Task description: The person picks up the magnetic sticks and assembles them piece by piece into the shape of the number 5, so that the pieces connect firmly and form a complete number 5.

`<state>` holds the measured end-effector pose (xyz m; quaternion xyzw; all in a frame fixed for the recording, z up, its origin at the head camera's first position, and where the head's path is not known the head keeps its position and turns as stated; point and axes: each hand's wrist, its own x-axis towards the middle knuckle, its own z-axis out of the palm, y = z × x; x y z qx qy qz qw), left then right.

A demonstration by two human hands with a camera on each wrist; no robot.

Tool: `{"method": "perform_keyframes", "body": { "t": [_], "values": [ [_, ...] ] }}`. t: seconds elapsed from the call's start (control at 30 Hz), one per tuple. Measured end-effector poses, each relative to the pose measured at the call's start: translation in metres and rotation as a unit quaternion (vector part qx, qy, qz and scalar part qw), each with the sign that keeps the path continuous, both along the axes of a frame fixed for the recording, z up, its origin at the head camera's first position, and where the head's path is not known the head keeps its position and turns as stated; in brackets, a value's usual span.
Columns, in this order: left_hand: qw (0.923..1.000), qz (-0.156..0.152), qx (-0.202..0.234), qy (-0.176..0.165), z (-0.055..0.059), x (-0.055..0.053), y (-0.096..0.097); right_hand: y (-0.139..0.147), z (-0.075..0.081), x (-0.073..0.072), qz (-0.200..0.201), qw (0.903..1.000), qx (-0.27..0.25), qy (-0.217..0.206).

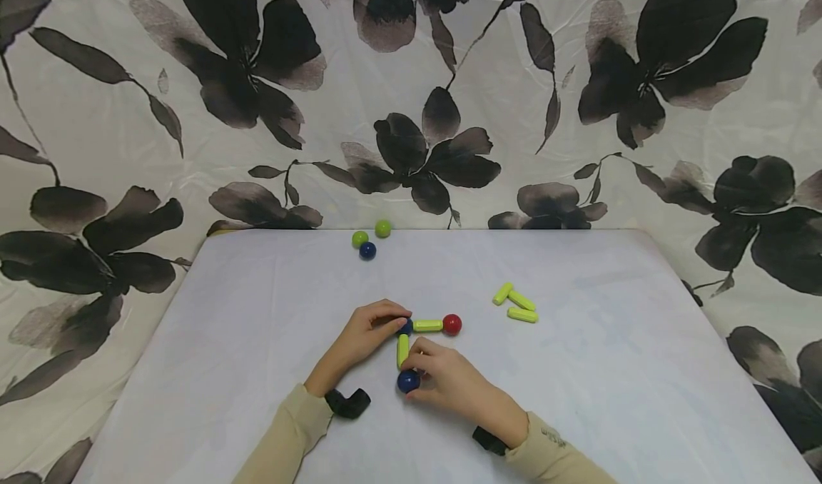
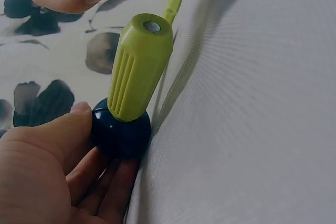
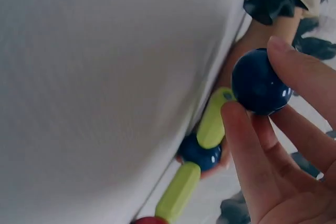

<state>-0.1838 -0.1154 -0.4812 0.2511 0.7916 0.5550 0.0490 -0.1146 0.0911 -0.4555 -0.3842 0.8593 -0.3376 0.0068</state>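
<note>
My left hand (image 1: 359,338) pinches a blue ball (image 2: 123,137) between thumb and fingers. From that ball a yellow-green magnetic rod (image 1: 428,325) runs right to a red ball (image 1: 452,325). A second yellow-green rod (image 2: 139,69) also sits on the left-held ball and points toward me, its metal end tip showing in the left wrist view. My right hand (image 1: 456,378) grips another blue ball (image 3: 260,81) with thumb and fingertips. This ball is right by the second rod's near end; a small gap shows between them in the left wrist view.
Three loose yellow-green rods (image 1: 523,315) lie together at the right, beyond the right hand. Two light-green balls (image 1: 360,239) and a blue ball (image 1: 367,250) sit near the far edge of the white-covered table (image 1: 257,291). Behind it hangs a floral cloth (image 1: 526,113).
</note>
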Motion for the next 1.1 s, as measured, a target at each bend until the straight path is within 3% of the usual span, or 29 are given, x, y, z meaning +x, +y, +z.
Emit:
{"method": "perform_keyframes", "body": {
  "t": [0.2, 0.43, 1.1],
  "values": [
    [1.0, 0.002, -0.002, 0.001, 0.001, 0.001, 0.0, -0.004, -0.002, 0.001, -0.019, 0.9991, 0.031, -0.024],
    [1.0, 0.007, -0.003, 0.001, 0.002, 0.002, 0.001, -0.009, -0.003, 0.0, -0.011, 0.9984, 0.043, -0.034],
    [0.9999, 0.001, -0.001, -0.013, 0.006, 0.002, 0.002, -0.012, -0.006, -0.003, -0.035, 0.9974, 0.059, -0.023]
  ]
}}
